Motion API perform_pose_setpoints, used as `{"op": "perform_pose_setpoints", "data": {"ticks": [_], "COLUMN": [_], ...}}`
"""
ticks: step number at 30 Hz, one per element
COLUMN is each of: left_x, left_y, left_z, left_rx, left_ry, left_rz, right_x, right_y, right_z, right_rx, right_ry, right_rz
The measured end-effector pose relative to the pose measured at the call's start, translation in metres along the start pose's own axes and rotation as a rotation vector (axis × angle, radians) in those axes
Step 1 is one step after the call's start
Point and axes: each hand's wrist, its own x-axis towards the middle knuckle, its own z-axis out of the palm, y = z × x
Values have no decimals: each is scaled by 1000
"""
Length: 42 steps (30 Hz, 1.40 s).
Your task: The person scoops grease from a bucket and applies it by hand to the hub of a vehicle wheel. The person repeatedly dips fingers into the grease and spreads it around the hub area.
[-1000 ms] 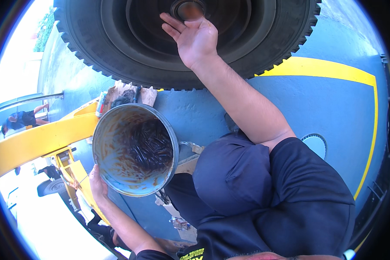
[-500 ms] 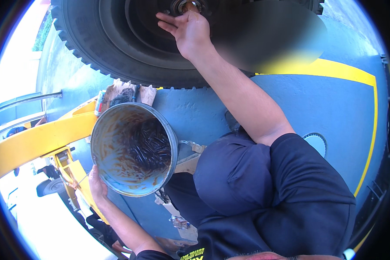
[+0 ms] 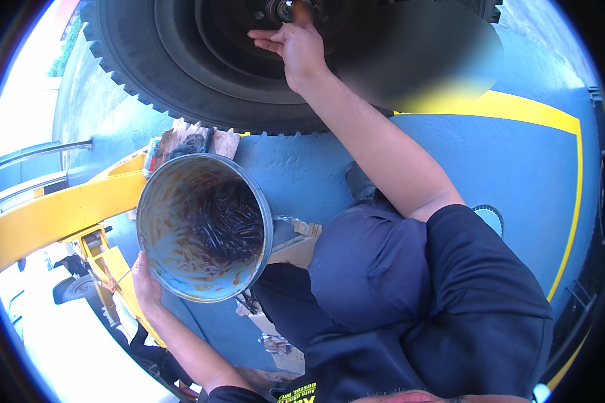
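My left hand holds a blue-grey metal bucket by its lower left side, with its mouth tipped toward me. Dark, glossy grease lies inside, and brown smears coat the wall. My right arm stretches up to a large tyre, its hand at the wheel's hub. One finger, brown with grease, points up into the hub opening; others stretch to the left, apart, with no tool visible among them. How deep that fingertip reaches is hard to make out.
Behind the bucket are wooden pieces, a dark rag and a spray can. A yellow steel beam runs along the left. Yellow lines mark the blue floor. A person in dark clothes is at lower left.
My right hand has shifted slightly right and down, showing more of the shiny hub. The bucket, still in my left hand, has moved a little left and up in view.
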Motion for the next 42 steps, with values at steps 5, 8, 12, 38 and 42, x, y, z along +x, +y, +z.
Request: {"op": "perform_pose_setpoints", "data": {"ticks": [5, 8, 12, 38, 42], "left_x": [-5, -4, -3, -9, -7], "left_y": [0, 0, 0, 2, 0], "left_z": [3, 0, 4, 10, 11], "left_rx": [8, 18, -18, -31, -11], "left_ry": [37, 52, 30, 42, 63], "left_rz": [-11, -12, -21, -8, 1], "right_x": [6, 8, 0, -9, -26], "right_y": [0, -6, 1, -18, -51], "right_z": [9, 9, -2, -14, 3], "right_rx": [45, 36, -141, -853, -1377], "right_ry": [-33, -71, -102, -132, -201], "right_rz": [-30, 26, -38, -95, -201]}}
